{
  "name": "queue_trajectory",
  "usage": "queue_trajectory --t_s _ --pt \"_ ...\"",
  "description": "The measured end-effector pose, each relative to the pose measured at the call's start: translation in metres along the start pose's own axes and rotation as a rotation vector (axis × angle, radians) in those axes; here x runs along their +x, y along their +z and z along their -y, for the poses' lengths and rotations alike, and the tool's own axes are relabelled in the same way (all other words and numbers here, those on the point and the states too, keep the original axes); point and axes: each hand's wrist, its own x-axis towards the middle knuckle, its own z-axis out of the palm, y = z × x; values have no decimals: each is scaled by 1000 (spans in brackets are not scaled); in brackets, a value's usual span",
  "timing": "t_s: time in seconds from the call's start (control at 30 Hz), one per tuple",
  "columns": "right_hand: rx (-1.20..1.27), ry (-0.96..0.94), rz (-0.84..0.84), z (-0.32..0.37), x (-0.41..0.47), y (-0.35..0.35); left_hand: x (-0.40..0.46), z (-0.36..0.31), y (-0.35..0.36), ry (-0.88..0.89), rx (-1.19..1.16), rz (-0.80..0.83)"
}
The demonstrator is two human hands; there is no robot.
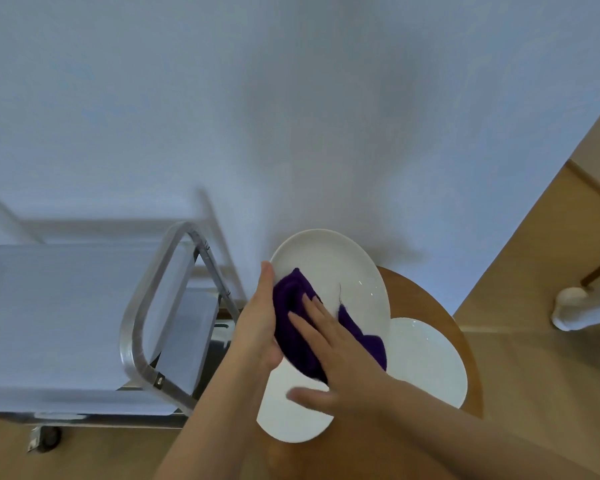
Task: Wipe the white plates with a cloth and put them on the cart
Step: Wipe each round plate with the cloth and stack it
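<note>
Pale wall behind, wood floor below, round wooden worktop (426, 299) at centre; left hand (257, 327) clamped on the near-left rim of the lifted white plate (329, 265), thumb over the edge, tilting it up off the worktop; right hand (333, 344) spread flat, fingers pressing the purple cloth (293, 320) against the plate's face (loose thread trailing off the cloth's far edge); two more white plates lying on the worktop, one (426, 362) to the right, one (291, 417) under the forearms; steel cart (146, 323) just left, top shelf bare. Wiping step under way, by the look of it, nothing yet on the cart; next move likely calls for lifting the cloth away, then swinging the plate left and setting it flat on the shelf, clear of the handle bar.
</note>
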Motion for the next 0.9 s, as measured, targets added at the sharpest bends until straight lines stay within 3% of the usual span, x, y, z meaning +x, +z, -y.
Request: queue_trajectory --t_s 0.2,0.37,0.47,0.53,0.57,0.63,0.77,0.9 --pt "-434 -262 -136 -43 -21 -30 -1 -27 -6 -10 34 307" --pt "-402 -278 -341 -29 -13 -45 5 -55 -8 8 142 331" --pt "99 -3 -426 4 -5 -66 9 -63 -9 38 92 402" --pt "650 282 -356 15 2 -81 13 -59 -9 109 85 341" --pt "803 354 -344 15 5 -87 15 -55 -10 162 122 282" --pt "1018 358 -375 13 8 -99 18 -39 -14 244 167 192" --pt "1369 312 -412 12 7 -98 20 -10 -22 229 -109 341" --pt "1561 410 -426 2 1 -85 19 -5 -28 206 -252 242"
